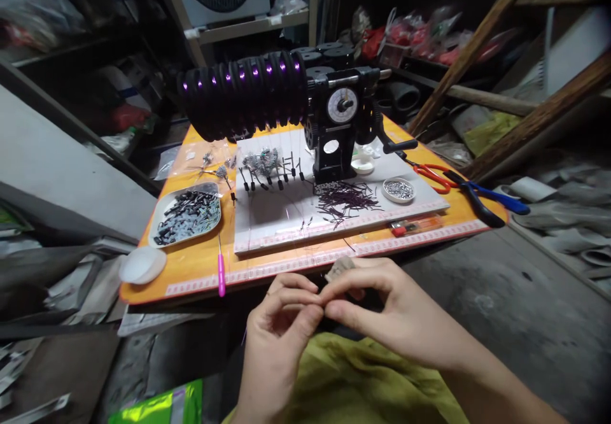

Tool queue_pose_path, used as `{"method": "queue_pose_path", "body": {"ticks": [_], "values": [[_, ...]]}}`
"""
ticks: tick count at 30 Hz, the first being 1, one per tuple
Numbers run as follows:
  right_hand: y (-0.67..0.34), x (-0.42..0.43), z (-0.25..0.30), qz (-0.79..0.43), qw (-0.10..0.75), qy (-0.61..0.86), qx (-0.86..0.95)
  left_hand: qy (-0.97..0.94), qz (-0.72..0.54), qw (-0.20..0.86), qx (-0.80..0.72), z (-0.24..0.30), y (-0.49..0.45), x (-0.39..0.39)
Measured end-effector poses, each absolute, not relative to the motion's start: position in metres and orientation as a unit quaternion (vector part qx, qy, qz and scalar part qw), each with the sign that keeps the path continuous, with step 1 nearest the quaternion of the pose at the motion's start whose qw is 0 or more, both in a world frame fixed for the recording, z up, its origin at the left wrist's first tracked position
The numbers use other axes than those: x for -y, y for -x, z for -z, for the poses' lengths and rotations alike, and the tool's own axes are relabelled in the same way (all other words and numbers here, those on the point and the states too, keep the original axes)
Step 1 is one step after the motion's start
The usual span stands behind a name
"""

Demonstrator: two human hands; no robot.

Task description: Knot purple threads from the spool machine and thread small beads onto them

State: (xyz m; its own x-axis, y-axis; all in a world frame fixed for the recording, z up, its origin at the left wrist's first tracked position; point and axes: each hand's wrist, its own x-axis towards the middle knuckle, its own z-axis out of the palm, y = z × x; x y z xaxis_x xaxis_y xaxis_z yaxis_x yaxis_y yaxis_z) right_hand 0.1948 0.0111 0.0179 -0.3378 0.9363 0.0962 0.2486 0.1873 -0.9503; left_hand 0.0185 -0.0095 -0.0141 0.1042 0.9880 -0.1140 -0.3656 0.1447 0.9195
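Note:
Just off the table's front edge, my left hand (286,328) and my right hand (370,293) meet, thumb and finger of each pinched together. What lies in the pinch is too small to make out. A short bit of thin purple line (244,336) shows at the outer side of my left hand. Behind my right fingers is a greyish, crumpled-looking piece (340,267); whether they grip it I cannot tell. Beyond the hands, a black winding machine (334,131) carries a row of spools (243,93) with purple line, and thin lines run down from them to small black weights (267,182).
On the orange table (191,277), a white board (286,226) bears dark short tubes (346,201) and a dish of tiny metal pieces (399,190). Around it are a tray of black and grey bits (188,214), a pink-handled needle tool (221,274), orange-handled scissors (434,179) and pliers (501,201).

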Motion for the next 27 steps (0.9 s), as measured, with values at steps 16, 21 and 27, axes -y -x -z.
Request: {"method": "queue_pose_path", "body": {"ticks": [16, 21, 27], "values": [[-0.180, 0.000, 0.004, -0.598, 0.447, 0.389, 0.540, -0.461, -0.415, 0.681, -0.390, 0.017, -0.014, 0.018], [-0.167, 0.002, 0.004, -0.593, 0.423, 0.411, 0.549, -0.550, -0.363, 0.600, -0.454, 0.015, -0.014, 0.018], [-0.159, 0.009, 0.005, -0.492, 0.494, 0.429, 0.575, -0.606, -0.292, 0.538, -0.507, 0.010, -0.014, 0.019]]}}
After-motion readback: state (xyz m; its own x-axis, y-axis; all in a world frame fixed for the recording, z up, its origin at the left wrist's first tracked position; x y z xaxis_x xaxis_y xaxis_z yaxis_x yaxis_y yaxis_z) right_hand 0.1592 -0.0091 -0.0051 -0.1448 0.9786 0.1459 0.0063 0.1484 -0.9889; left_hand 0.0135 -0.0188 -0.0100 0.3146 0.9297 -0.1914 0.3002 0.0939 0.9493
